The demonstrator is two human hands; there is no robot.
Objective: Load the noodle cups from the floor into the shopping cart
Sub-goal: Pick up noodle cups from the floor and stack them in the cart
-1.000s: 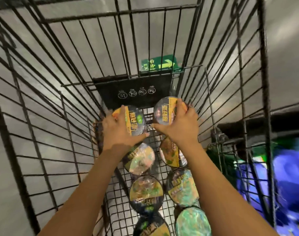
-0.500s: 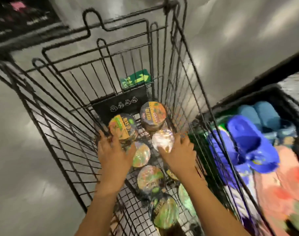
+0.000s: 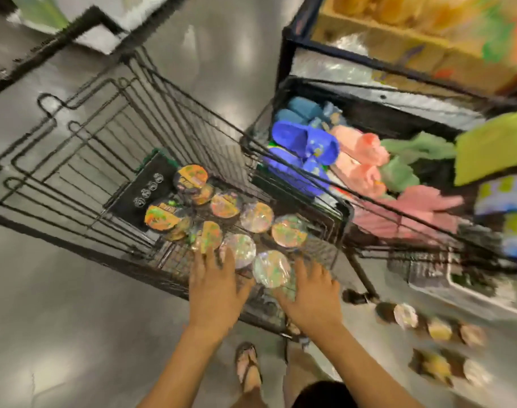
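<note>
A black wire shopping cart [image 3: 83,142] stands on the grey floor. Several noodle cups [image 3: 257,216] with shiny round lids sit in two rows on its bottom, two more stacked at the far end [image 3: 191,179]. My left hand [image 3: 214,287] and my right hand [image 3: 308,295] hover over the cart's near end, fingers spread and holding nothing. More noodle cups [image 3: 437,331] lie on the floor at the lower right, blurred.
A black bin [image 3: 369,92] of blue, pink and green slippers stands right of the cart. Behind it is a shelf with cardboard boxes [image 3: 398,39]. My sandalled foot [image 3: 248,366] is on the floor below the cart.
Both hands let go of the two cups set at the cart's far end and pulled back to its near end. The view swung up and right, showing the cups on the floor.
</note>
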